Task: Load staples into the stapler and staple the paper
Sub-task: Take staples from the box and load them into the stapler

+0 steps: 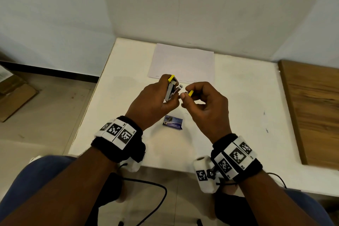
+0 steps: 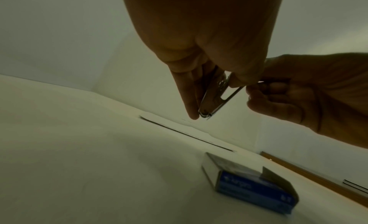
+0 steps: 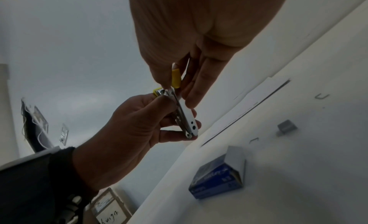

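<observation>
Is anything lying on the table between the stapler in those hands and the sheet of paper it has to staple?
Nothing visible does. The stapler is held above the table at the paper's near edge; the staple box lies nearer the person.

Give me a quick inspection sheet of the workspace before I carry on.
Surface: white table, lightly marked.
Job's things: small metal stapler with yellow ends held above the table, opened up; white sheet of paper lying flat at the far edge; blue cardboard staple box with its flap open, near the front.
Clutter: short grey staple strip and loose staples on the table.
Grippers: left hand grips the stapler body; right hand pinches its yellow-tipped part.
Cables: black cable below the table edge.
Surroundings: white walls, wooden board at right.
</observation>
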